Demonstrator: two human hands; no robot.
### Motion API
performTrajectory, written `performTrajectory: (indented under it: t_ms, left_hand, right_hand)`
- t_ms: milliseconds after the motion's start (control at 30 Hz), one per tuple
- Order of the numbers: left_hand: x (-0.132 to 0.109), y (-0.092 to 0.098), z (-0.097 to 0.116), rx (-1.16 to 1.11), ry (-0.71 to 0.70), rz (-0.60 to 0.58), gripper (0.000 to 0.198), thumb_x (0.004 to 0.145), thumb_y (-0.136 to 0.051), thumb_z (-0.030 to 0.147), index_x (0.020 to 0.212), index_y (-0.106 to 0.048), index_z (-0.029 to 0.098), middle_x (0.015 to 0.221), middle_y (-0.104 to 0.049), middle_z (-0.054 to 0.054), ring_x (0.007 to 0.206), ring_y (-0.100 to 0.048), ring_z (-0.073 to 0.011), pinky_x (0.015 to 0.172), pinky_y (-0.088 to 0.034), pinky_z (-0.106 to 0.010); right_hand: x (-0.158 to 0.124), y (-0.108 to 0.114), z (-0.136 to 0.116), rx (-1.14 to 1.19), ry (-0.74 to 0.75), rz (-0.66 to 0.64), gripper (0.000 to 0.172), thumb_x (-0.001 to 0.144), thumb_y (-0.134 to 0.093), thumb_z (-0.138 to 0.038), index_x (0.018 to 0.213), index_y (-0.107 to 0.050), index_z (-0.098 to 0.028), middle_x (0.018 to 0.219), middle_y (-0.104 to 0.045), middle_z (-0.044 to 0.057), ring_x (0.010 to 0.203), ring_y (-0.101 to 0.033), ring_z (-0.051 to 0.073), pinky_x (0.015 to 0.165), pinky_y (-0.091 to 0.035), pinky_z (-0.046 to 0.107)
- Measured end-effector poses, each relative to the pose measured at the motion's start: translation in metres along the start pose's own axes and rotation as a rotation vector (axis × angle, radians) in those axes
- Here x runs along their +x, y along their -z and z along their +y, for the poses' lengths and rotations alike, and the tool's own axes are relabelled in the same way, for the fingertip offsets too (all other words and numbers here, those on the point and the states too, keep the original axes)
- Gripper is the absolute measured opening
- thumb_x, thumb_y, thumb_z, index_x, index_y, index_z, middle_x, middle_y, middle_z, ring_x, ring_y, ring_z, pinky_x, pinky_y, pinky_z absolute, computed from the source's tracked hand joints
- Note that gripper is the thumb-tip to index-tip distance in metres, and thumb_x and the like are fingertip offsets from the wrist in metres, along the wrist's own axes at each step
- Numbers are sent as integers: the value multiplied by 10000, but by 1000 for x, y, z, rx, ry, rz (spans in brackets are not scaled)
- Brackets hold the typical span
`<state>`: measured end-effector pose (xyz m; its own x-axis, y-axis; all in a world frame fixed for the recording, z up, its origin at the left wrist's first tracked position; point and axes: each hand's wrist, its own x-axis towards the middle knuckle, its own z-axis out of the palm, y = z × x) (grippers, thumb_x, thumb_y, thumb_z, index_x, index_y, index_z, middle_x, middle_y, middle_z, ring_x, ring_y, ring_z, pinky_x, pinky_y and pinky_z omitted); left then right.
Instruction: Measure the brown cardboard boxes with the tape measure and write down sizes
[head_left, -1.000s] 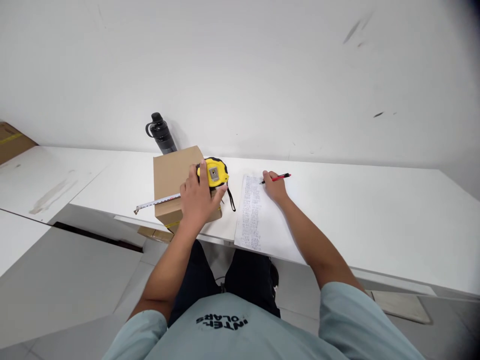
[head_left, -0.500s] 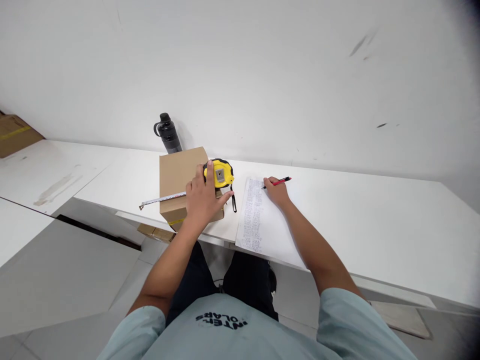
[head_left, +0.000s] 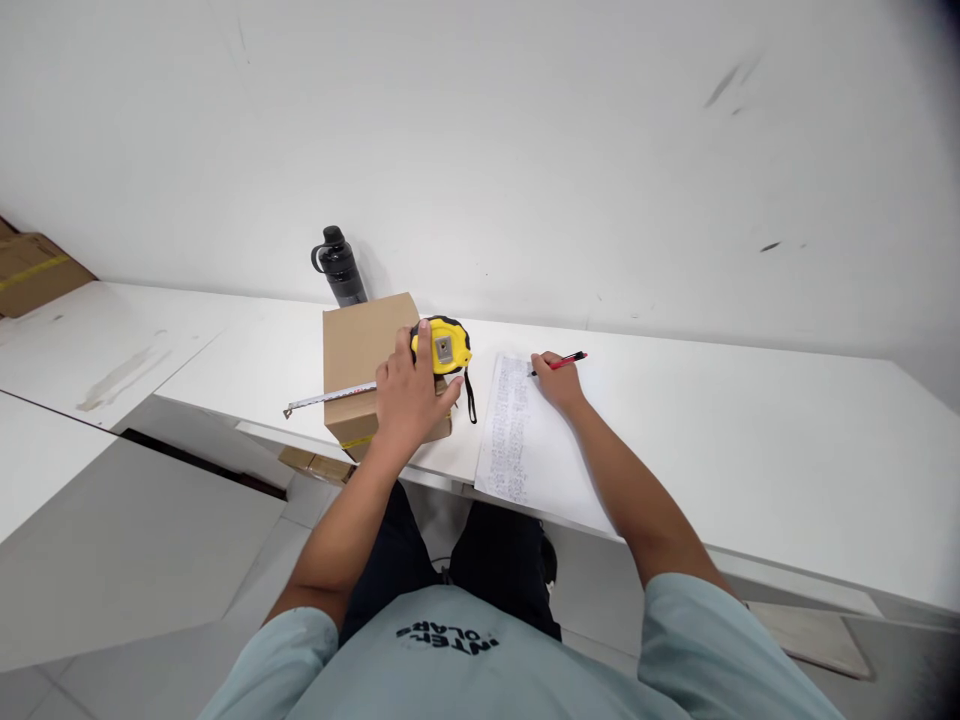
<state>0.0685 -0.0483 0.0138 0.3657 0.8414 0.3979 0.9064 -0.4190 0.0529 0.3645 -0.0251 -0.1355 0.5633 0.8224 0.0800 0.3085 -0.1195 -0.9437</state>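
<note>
Standing on the white table (head_left: 712, 430), a cardboard box (head_left: 364, 340) is partly hidden by the left hand (head_left: 409, 400), in which a yellow tape measure (head_left: 443, 348) is gripped over the box's right side. The blade (head_left: 334, 395) is drawn out leftward across the box, past its edge. Behind the box, the base of a dark bottle (head_left: 341, 270) is blocked from sight. A red-and-black pen (head_left: 570, 361) is pinched in the right hand (head_left: 559, 383) over a written sheet (head_left: 555, 470), partly covered by that arm. Another carton (head_left: 34, 272) is seen at far left.
</note>
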Motion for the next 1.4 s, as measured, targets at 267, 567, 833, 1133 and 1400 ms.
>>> performTrajectory:
  t_ms: [267,567,833,1133,1400]
  left_hand:
    - [0,2,1,4,-1,-7,902,967,-582,506,1726,-259,143,1742,-326,-232,1452,-506,-421,1119,-438,-495]
    - [-1,2,2,20,-3,-14,894,973,-576,502,1725,-261,135,1743,-317,-234,1450,-508,-419,1119,-435,-490]
    - [-2,1,1,30,-6,-2,890,973,-577,506,1724,-268,142,1747,-311,-238,1430,-529,-417,1116,-435,-488]
    - [-2,1,2,35,-3,-3,890,975,-576,511,1727,-264,152,1750,-312,-233,1432,-531,-417,1126,-430,-494]
    - [-2,-2,1,40,-12,19,876,989,-559,523,1723,-277,137,1748,-317,-230,1408,-548,-410,1113,-434,-481]
  right_hand:
    - [-3,0,-2,-20,45,24,413,869,-611,-547,640,-450,-243,626,-461,-23,668,-422,156,656,-376,312]
    - [-2,-1,-1,-29,39,39,416,872,-579,-525,629,-380,-253,601,-393,-37,654,-388,151,653,-355,315]
    - [-3,0,-1,-27,56,11,421,876,-574,-558,646,-392,-255,613,-405,-37,653,-387,151,630,-336,312]
    - [-5,0,-3,-49,50,26,437,873,-581,-502,621,-322,-256,574,-349,-43,613,-364,142,612,-330,311]
    - [-4,-1,-1,-87,56,63,431,882,-563,-521,613,-359,-253,598,-400,-22,648,-389,159,625,-328,316]
